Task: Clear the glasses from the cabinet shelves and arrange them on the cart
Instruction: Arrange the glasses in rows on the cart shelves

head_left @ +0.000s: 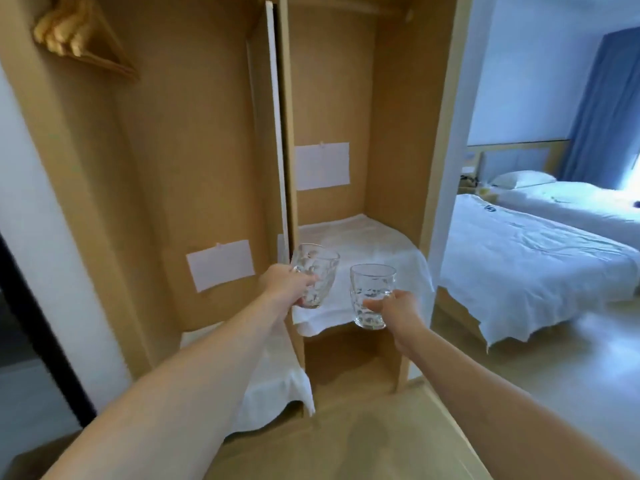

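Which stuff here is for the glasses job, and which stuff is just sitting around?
For the job:
- clear dimpled glass in the left hand
- clear dimpled glass in the right hand
- white cloth-covered cabinet shelf

Just sitting around:
- wooden coat hangers
- white paper sheets
- white-sheeted beds
- blue curtain
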Motion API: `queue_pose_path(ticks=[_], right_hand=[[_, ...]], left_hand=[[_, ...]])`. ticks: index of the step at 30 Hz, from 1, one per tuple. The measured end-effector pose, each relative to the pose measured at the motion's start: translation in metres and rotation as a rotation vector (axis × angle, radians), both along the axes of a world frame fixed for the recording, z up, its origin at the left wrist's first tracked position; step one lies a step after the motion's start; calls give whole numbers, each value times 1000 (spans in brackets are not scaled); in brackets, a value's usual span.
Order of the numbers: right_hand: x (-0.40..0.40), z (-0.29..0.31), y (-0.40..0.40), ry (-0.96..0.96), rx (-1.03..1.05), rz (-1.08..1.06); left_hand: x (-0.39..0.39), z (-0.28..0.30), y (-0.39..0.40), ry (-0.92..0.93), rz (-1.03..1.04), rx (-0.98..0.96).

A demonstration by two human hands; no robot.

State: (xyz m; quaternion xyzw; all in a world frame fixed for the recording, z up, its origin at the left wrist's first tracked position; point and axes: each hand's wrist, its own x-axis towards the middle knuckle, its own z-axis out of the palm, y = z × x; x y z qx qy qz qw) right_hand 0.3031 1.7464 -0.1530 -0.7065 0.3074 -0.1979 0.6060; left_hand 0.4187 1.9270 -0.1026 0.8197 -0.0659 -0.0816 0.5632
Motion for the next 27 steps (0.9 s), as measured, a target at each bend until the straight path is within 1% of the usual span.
queue_pose_path(ticks=[3,7,10,13,19,22,25,27], right_hand=[[-24,3,-60,14,-24,-64],[-51,6,-140,101,-50,-231],[-68,2,-188,72,-32,-322],[-78,-3,-227,82,10,-390],[-73,-17,-295,87,40,-588],[-62,-25,-328,81,38,-686],[-48,-29,-358,129,10,-808],[-38,-31,-377,136,31,-882]], left_hand=[[-10,-5,-73,-15,-75,-3],[-23,-10,-166,-23,-183,0],[-29,-12,-224,-19,-244,-2],[-29,-19,-278,8,-323,-15],[-7,-36,-387,29,-511,-13],[12,-44,-443,59,-581,-51],[31,-51,-495,87,-697,-30],[41,-54,-527,100,-766,7]])
